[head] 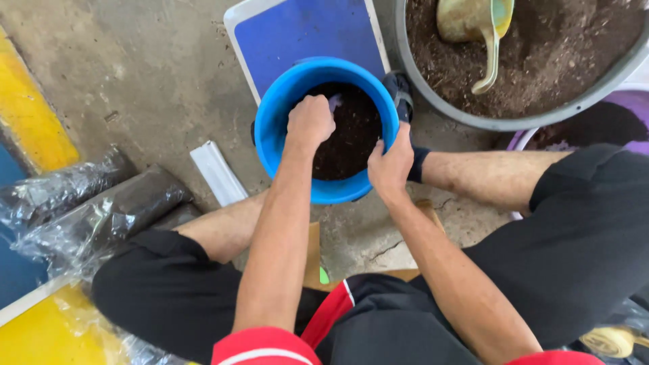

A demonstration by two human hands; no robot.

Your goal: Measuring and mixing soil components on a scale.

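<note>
my left hand [310, 122] is balled into a fist inside the blue bucket [274, 122], knuckles over the dark crumbly soil [351, 135]; what it holds i cannot tell. my right hand [391, 164] clamps the smooth round rim. the bucket sits between my knees, crowded by a grey tub [473, 120] and a flat blue board [304, 34]; rough concrete [149, 74] lies open to the left.
</note>
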